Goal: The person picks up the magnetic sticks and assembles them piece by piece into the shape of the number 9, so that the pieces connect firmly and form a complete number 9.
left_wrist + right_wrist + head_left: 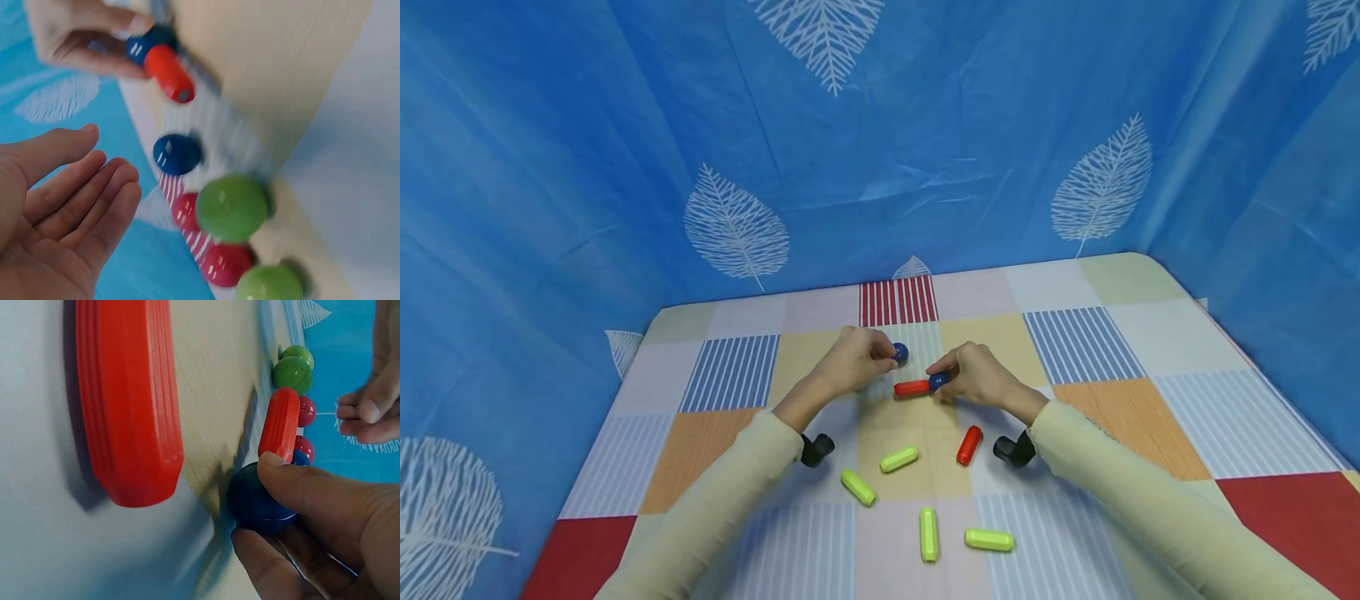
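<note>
My right hand (981, 377) pinches a blue ball (259, 499) between thumb and fingers. A red ridged stick (167, 74) extends from this ball, its free end marked by a small grey spot. Across from it, my left hand (72, 206) is held with loosely extended fingers and nothing in them. Just beyond those fingertips a second blue ball (177, 154) sits on the cloth, apart from the hand in the left wrist view. Another red stick (969, 445) lies nearer me, below the right hand.
Several yellow-green sticks (899, 459) lie scattered toward the near side. Green balls (231, 207) and red balls (227, 265) are grouped beyond the second blue ball, hidden in the head view. A patchwork cloth (1097, 417) covers the table, with a blue leaf-print curtain (887, 167) behind.
</note>
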`<control>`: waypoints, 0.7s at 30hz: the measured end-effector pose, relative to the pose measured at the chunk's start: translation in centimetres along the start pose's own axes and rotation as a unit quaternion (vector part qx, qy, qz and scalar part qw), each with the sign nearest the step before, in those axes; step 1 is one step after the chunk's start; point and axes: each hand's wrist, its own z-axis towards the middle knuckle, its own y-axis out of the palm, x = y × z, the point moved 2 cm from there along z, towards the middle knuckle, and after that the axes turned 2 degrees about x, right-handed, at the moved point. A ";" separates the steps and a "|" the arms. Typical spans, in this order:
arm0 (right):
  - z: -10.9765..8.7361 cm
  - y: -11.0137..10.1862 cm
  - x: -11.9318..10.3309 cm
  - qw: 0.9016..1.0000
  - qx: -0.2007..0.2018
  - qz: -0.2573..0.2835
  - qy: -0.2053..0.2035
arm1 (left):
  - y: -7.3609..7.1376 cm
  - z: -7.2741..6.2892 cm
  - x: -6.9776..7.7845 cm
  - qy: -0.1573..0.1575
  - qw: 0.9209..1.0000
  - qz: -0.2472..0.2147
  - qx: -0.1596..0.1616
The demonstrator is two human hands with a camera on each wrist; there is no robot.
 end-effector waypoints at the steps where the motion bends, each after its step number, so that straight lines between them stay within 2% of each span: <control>1: 0.0 0.0 0.1 1.000 0.001 0.001 0.001 | -0.4 0.0 -0.1 -0.001 1.000 -0.001 0.011; 5: -0.1 -0.1 0.2 1.000 0.005 0.003 -0.003 | -1.5 -0.3 -1.0 -0.006 0.999 -0.005 0.034; 8: -0.1 -0.1 0.3 1.000 0.005 0.008 -0.003 | -1.5 -0.8 -2.0 -0.016 0.999 -0.007 0.033; 13: 0.1 -0.1 0.4 1.000 0.002 0.012 -0.006 | -0.8 -1.5 -3.3 -0.032 0.999 0.006 0.021; 21: 0.0 0.1 0.4 1.000 0.003 0.011 0.002 | -0.4 -2.1 -3.8 -0.042 0.999 0.034 -0.005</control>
